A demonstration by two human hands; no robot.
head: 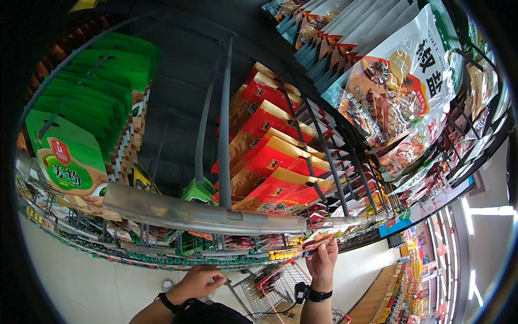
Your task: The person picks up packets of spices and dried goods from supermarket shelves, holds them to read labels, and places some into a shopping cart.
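My right hand (323,259) pinches the lower edge of a small printed food packet (325,236) between thumb and fingers, just below the shelf's front rail. The packet is partly covered by my fingers and the rail. My left hand (199,281) is loosely curled at the end of a shopping cart's grey bar (234,292); nothing shows inside it, and I cannot tell whether it touches the bar. Above my hands, red and gold seasoning packets (279,190) hang on metal hooks. Green ginger powder packets (66,158) hang at the left.
A clear plastic price rail (202,212) runs along the shelf front. Large white-and-brown seasoning pouches (388,93) hang at upper right. The wire shopping cart (279,279) stands below, with a cardboard box (285,312) in it. More stocked shelves (394,283) line the right side.
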